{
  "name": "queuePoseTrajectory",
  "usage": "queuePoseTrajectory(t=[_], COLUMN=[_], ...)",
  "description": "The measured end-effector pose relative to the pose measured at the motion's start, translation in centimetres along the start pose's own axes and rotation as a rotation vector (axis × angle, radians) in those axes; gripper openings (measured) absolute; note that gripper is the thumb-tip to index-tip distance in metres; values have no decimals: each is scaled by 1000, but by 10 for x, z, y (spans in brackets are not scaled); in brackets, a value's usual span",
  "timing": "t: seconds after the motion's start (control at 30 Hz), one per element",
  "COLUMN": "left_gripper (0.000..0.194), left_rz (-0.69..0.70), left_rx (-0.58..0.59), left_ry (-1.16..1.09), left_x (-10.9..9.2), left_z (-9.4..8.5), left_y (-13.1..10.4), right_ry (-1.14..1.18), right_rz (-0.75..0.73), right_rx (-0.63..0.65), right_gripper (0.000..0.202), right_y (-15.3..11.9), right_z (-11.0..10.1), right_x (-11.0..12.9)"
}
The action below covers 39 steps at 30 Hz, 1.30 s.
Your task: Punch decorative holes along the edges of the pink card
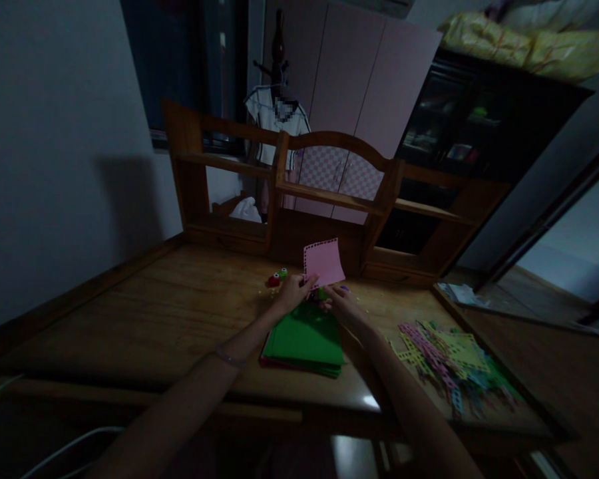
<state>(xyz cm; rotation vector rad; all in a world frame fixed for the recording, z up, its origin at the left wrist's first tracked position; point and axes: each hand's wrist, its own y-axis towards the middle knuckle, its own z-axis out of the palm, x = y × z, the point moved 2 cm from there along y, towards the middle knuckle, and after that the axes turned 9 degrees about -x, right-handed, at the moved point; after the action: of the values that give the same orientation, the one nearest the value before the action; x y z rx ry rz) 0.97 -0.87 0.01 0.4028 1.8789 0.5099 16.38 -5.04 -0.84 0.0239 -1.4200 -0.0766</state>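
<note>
A pink square sheet (324, 262) with a row of holes along its top and left edges stands raised above the desk. My left hand (295, 291) is closed on its lower left corner, thumb on the front. My right hand (340, 303) is just below the sheet's lower right edge, fingers bent together; what it holds, if anything, is too small and dark to make out. Under both hands lies a stack of green sheets (305, 340). A small green and a red item with eyes (274, 281) sit beside my left hand.
Punched coloured strips and scraps (442, 356) are heaped on the right of the wooden desk (144, 319). A wooden shelf (329, 197) rises along the back edge. Tiny bits lie scattered around the hands.
</note>
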Motion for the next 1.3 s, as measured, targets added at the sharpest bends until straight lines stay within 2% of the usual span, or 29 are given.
queuePoseTrajectory(t=[0.2,0.43,0.83,1.03,1.3], left_gripper=[53,52,54,53,53], left_rz=[18,21,-5,9,-18], left_rx=[-13,23,16,28,117], left_ry=[4,7,8,-18,-71], left_x=[-2,-3,3,4,-4], left_z=[-2,-1,1,3,2], left_y=[0,-1,0,1,-1], right_ry=[21,37,35,83,201], right_rz=[-3,41,46,37,66], right_rx=[14,40,-29,-39,-56], right_gripper=[38,37,42,37,30], right_y=[0,5,7,5,14], right_z=[-1,-3,-6,-7,-13], right_x=[0,-3,-6,-1,-6])
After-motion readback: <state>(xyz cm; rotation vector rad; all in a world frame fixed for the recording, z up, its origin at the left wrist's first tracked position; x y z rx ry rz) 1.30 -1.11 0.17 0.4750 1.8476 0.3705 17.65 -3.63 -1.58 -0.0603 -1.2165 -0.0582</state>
